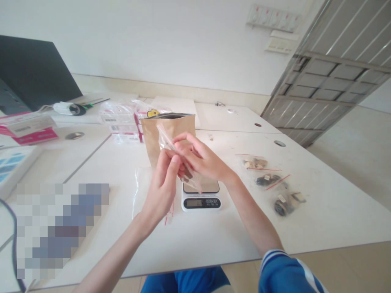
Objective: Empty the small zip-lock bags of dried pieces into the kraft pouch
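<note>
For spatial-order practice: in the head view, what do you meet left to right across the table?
Pink-and-white packaging → plastic-wrapped boxes → left hand → digital scale → cluster of filled clear bags

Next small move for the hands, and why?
I'd probably check the clear bag's seal before setting it down: the left hand and right hand both pinch it, it hangs slanted with brown contents inside, and I can't tell whether it's closed.
</note>
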A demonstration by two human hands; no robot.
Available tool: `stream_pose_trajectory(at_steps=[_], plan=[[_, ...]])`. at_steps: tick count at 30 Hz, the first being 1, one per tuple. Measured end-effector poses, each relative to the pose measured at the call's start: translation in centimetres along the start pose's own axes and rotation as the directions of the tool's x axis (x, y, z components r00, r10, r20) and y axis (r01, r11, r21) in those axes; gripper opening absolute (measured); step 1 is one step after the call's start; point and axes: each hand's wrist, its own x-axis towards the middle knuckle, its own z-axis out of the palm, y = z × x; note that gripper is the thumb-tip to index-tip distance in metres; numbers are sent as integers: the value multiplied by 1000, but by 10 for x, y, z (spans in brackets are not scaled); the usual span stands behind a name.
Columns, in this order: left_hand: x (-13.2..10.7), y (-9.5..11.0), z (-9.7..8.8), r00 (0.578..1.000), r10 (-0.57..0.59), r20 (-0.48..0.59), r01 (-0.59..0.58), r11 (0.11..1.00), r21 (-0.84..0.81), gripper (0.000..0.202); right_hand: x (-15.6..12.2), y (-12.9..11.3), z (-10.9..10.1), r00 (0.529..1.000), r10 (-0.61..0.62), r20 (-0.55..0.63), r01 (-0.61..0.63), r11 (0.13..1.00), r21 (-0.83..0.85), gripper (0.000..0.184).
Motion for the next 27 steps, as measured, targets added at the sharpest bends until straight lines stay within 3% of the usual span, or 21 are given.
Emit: stream_pose_trajectory(at_steps=[4,7,11,14,22,27], plan=[[8,-1,1,997,-41,-69,36,997,-73,26,1,2,-2,996,-50,76,50,999,6,19],[11,-3,1,995,-81,-58,75,992,-100,26,1,3,-4,988,-65,141,68,998,-10,19],[9,-3,-1,993,-102,-60,98,993,-69,27,0,5,-8,972,-53,228,52,999,11,18],[8,-2,-6,994,-96,-61,98,994,42,28,-1,7,-8,966,-23,256,25,1000,-6,21],[-1,-7,-20,997,-79,0,77,964,253,32,2,8,-9,978,16,210,15,990,-143,31],[-19,-9,-36,985,-86,-146,127,948,293,36,4,14,-39,996,39,-81,-60,958,-279,26]])
